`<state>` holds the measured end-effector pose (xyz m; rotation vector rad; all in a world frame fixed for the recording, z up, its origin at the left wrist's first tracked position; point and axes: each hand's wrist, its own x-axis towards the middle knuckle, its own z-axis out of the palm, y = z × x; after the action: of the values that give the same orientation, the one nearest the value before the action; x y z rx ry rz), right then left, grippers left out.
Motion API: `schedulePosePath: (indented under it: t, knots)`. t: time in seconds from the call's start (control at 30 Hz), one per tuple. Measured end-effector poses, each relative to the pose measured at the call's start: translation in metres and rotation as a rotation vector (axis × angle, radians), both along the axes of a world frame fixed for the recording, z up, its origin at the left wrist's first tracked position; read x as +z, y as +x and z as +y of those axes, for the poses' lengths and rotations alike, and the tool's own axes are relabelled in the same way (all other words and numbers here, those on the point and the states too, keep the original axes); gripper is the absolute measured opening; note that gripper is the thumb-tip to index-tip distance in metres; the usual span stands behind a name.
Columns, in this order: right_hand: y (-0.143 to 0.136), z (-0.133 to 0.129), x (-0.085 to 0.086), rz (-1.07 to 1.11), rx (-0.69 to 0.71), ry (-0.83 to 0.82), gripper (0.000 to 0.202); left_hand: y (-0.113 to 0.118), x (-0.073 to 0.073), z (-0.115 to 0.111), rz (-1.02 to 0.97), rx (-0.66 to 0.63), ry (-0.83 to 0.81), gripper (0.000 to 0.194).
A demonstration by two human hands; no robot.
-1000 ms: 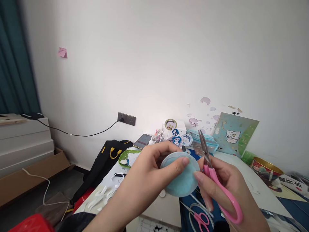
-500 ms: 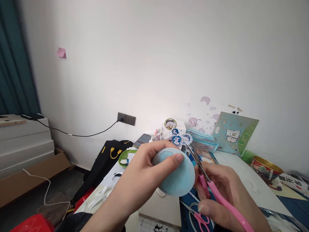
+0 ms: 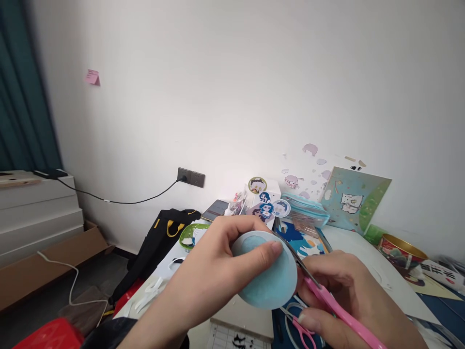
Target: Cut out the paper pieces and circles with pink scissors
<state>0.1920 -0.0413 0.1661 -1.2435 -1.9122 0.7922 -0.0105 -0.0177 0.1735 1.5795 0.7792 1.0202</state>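
Note:
A round pale-blue paper disc [image 3: 269, 286] with a whitish rim is pinched in my left hand [image 3: 221, 261], the thumb lying flat across its face. My right hand [image 3: 345, 291] is closed around a pair of scissors [image 3: 334, 301] with pink handles. Their metal blades lie along the disc's upper right edge, nearly together; part of the blades is hidden behind the disc. Below my hands, a smaller pair of pink scissors [image 3: 303, 329] rests on the dark blue surface. Just under the disc is a beige box-like block [image 3: 243, 317].
White paper scraps [image 3: 150, 293] lie left of my forearm. Behind stand round cartoon stickers [image 3: 281, 208], a clear blue-edged pouch [image 3: 305, 208], a cartoon folder [image 3: 356, 201] and an open round tin [image 3: 401, 249]. A black bag [image 3: 156, 242] leans at the table's left edge.
The scissor blades have swung down from above the disc onto its upper right edge and closed. The disc and both hands have shifted slightly down and right.

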Motion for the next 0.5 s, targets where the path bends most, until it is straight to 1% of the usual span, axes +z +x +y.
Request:
schedulePosePath:
  t: [0.13,0.27,0.4,0.5]
  knots:
    - [0.001,0.001,0.002,-0.039,0.015,0.043,0.017,0.001,0.007,-0.002,0.044,0.010,-0.025,0.028]
    - [0.001,0.001,0.003,-0.086,0.005,0.099,0.019,0.001,0.012,-0.001,0.056,0.023,-0.033,0.025]
    - [0.002,0.001,0.004,-0.141,0.037,0.134,0.018,0.001,0.007,0.000,0.049,0.022,-0.023,0.027]
    - [0.002,0.000,0.004,-0.149,0.022,0.127,0.013,0.001,0.003,0.001,0.016,0.019,-0.019,0.030]
